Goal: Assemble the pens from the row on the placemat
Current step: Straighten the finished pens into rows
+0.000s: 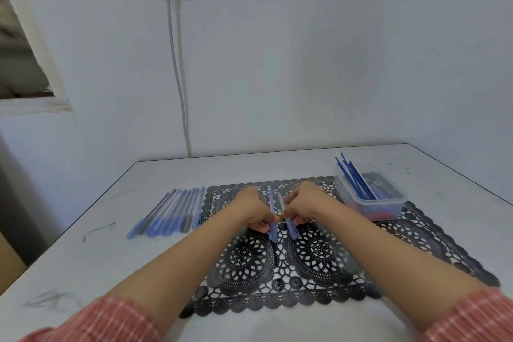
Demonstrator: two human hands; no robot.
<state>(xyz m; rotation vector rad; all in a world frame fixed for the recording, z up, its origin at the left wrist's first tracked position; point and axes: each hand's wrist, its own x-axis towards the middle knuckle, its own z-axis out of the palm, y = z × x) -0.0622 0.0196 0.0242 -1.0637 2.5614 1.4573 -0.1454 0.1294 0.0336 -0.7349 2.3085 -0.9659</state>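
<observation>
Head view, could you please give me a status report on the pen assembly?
Left hand, right hand: each grips a pale blue pen piece above black lace placemat. Row of blue pens lies left. Nothing blocking.

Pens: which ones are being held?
The left pen, gripped by the left hand, and the right pen, gripped by the right hand. The rest lie in a row at the placemat's left edge.
</observation>
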